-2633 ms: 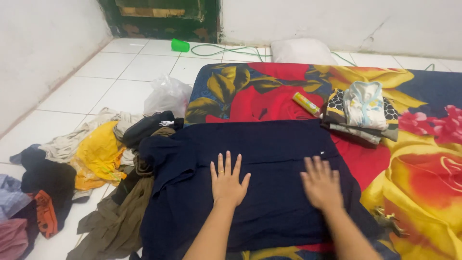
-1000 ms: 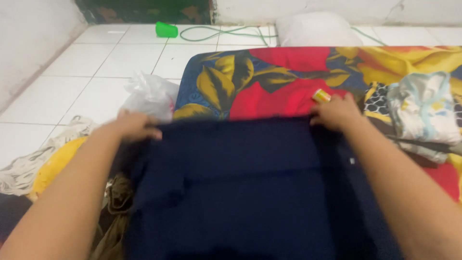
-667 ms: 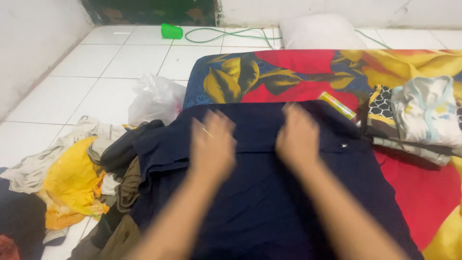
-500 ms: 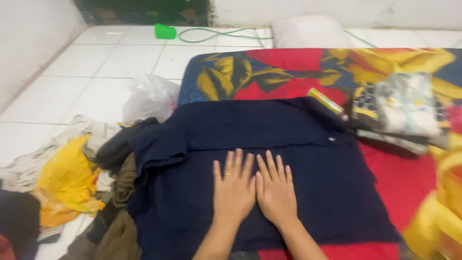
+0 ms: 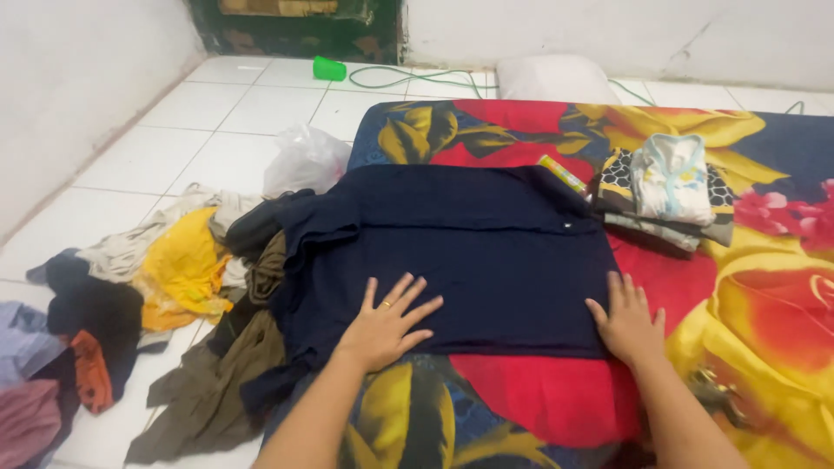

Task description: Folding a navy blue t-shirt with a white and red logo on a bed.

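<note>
A small yellow-green printed tube [image 5: 561, 173] lies beside the folded clothes [image 5: 669, 187].

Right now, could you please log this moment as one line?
left hand: flat on folded navy cloth garment | right hand: flat at garment's corner | floral mattress beneath

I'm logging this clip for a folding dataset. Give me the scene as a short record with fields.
Setting: mattress with a flowered sheet on a white tiled floor
Left hand: flat, fingers spread, on the navy garment's near edge
Right hand: flat at its near right corner
Navy garment: spread on the mattress, folded over
Folded stack: beyond it, to the right
Loose clothes pile: on the floor, left
Plastic bag: behind the pile
</note>
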